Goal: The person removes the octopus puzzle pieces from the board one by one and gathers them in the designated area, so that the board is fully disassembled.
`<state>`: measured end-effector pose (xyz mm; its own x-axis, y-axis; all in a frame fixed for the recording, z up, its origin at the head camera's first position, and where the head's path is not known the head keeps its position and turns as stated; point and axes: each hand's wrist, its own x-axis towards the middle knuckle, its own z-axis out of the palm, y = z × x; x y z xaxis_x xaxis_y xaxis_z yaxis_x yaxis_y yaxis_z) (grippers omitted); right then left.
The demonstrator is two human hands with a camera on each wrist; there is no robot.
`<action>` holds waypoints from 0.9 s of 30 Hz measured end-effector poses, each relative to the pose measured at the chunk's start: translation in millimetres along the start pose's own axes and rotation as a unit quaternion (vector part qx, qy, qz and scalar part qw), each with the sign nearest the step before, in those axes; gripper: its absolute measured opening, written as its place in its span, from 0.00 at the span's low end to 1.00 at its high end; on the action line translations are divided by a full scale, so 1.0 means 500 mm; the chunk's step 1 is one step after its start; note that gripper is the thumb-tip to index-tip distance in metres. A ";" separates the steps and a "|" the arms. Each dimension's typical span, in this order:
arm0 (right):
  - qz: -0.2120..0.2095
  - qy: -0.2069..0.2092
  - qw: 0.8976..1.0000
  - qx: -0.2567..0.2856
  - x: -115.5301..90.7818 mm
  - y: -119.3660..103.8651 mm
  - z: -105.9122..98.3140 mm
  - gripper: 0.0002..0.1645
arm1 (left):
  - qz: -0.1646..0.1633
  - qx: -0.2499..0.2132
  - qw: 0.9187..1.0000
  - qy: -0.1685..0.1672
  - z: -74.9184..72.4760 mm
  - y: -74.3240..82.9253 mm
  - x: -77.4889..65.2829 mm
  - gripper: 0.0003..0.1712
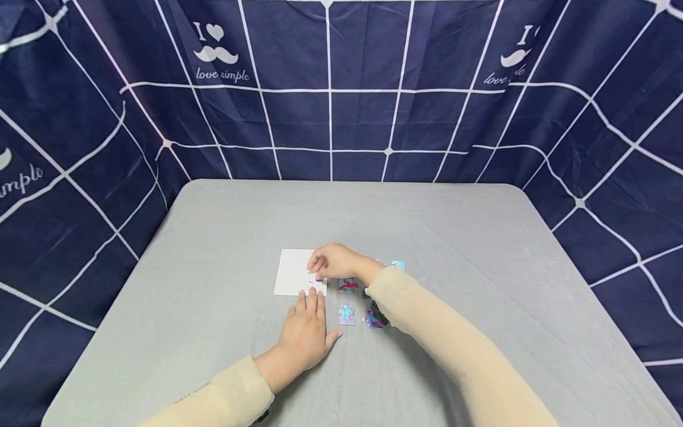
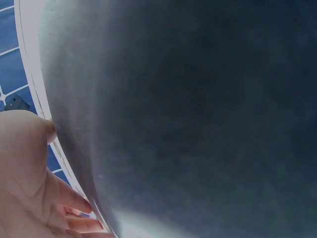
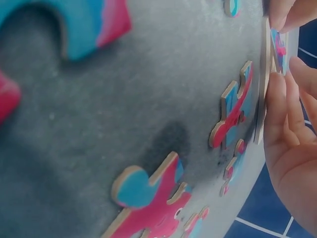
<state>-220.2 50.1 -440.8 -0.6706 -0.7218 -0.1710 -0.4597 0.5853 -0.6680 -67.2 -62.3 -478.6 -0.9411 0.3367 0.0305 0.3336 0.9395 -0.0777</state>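
Observation:
A flat white puzzle board [image 1: 290, 271] lies mid-table in the head view. Over its right side, the right hand [image 1: 337, 261] pinches a small puzzle piece [image 1: 315, 281] between thumb and fingers. In the right wrist view this piece [image 3: 280, 48] shows pink and blue, resting at the board. The left hand [image 1: 305, 332] lies palm down with fingers extended, its fingertips at the board's near edge and its thumb spread to the right. In the left wrist view, part of the left hand [image 2: 29, 183] appears at the lower left.
Right of the board lie several loose pieces: a red-and-blue piece [image 1: 348, 286], a light blue piece [image 1: 346, 315], a purple-blue piece [image 1: 373, 320] under the right forearm, and a blue piece [image 1: 398, 265] farther back. A navy gridded curtain [image 1: 363, 118] surrounds the grey table [image 1: 213, 237].

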 end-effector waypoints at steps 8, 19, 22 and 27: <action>0.018 -0.008 1.000 0.020 0.002 -0.001 0.000 0.13 | 0.003 -0.004 1.000 0.008 -0.002 -0.002 0.000 0.49; -0.004 -0.002 1.000 0.023 0.006 0.008 -0.012 0.09 | -0.001 -0.011 1.000 0.002 -0.002 0.000 -0.002 0.49; -0.008 0.008 1.000 0.029 0.002 0.010 -0.020 0.08 | 0.000 -0.010 1.000 0.002 -0.002 0.000 -0.001 0.49; -0.001 0.005 0.999 0.054 -0.012 0.012 -0.037 0.08 | 0.000 -0.012 1.000 0.002 -0.003 0.002 -0.001 0.49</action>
<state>-229.9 64.6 -430.6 -0.6758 -0.7188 -0.1633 -0.3961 0.5409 -0.7420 -66.5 -61.6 -477.4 -0.9408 0.3372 0.0336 0.3352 0.9407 -0.0530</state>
